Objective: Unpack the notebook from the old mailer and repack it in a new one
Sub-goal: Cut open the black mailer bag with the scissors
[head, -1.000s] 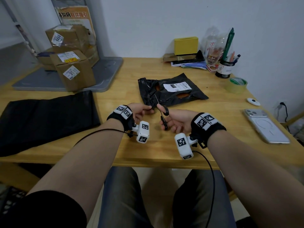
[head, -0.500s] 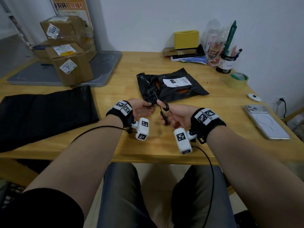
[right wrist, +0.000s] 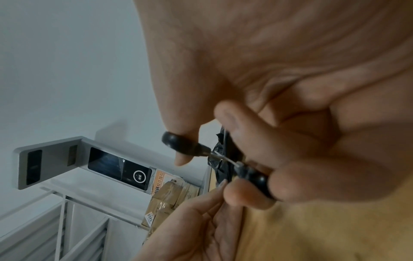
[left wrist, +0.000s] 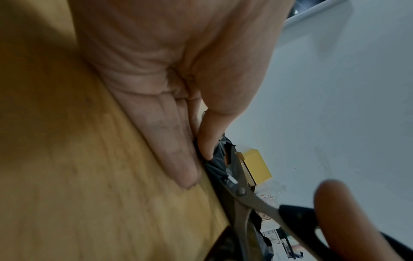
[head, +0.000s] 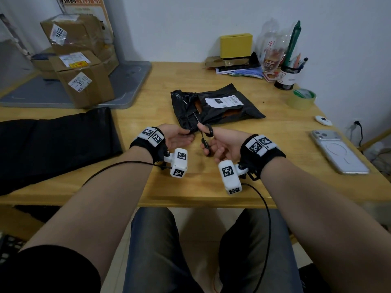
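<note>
Fingers of the left hand (head: 179,137) pinch the near corner of the old mailer (head: 215,106), thumb pressed on top of the black plastic and the other fingers straight beneath it against the table (head: 148,98). The right hand (head: 224,144) grips the scissors (head: 204,134), thumb through one black loop and curled fingers through the other, blades angled up into the mailer's edge just beside the left thumb. Both forearms reach forward side by side, palms turned toward each other, wrists low over the wood. The mailer lies flat at mid-table, its white label (head: 224,101) facing up; something orange-brown shows through a split in the plastic. A folded black bag (head: 53,140) lies well apart to the left.
</note>
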The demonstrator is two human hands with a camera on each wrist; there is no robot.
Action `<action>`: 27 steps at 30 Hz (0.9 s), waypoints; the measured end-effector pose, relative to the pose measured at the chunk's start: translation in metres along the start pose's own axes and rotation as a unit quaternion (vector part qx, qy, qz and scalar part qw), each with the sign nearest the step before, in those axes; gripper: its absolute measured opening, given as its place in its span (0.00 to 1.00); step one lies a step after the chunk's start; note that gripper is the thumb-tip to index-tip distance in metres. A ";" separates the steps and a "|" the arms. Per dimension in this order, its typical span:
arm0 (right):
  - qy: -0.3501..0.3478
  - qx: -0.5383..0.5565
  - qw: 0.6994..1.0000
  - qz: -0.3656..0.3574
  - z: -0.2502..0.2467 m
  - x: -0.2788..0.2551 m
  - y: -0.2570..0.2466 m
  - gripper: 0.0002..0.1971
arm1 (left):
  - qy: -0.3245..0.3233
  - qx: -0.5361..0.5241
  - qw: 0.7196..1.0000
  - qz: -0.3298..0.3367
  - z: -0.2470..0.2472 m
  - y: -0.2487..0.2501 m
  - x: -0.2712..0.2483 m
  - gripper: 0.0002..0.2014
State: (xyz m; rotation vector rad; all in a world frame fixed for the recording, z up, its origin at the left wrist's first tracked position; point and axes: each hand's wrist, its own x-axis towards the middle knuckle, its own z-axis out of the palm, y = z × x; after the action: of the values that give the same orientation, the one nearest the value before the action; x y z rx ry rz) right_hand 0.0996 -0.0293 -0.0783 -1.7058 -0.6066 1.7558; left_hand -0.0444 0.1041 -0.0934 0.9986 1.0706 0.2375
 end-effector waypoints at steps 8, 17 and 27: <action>-0.007 0.013 1.000 -0.006 -0.002 -0.004 0.005 0.28 | 0.023 0.021 0.999 0.010 -0.001 0.000 -0.005 0.05; -0.006 -0.011 1.000 0.004 -0.001 0.004 -0.012 0.31 | 0.013 0.040 0.999 0.015 -0.001 -0.003 -0.007 0.04; -0.024 0.052 0.998 0.019 -0.008 0.007 -0.007 0.30 | 0.002 0.044 0.999 0.004 -0.002 -0.001 -0.010 0.06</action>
State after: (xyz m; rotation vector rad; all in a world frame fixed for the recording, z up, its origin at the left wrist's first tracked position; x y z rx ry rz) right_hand 0.1080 -0.0199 -0.0787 -1.6187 -0.4968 1.8260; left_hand -0.0514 0.0986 -0.0884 1.0820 1.0887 0.2005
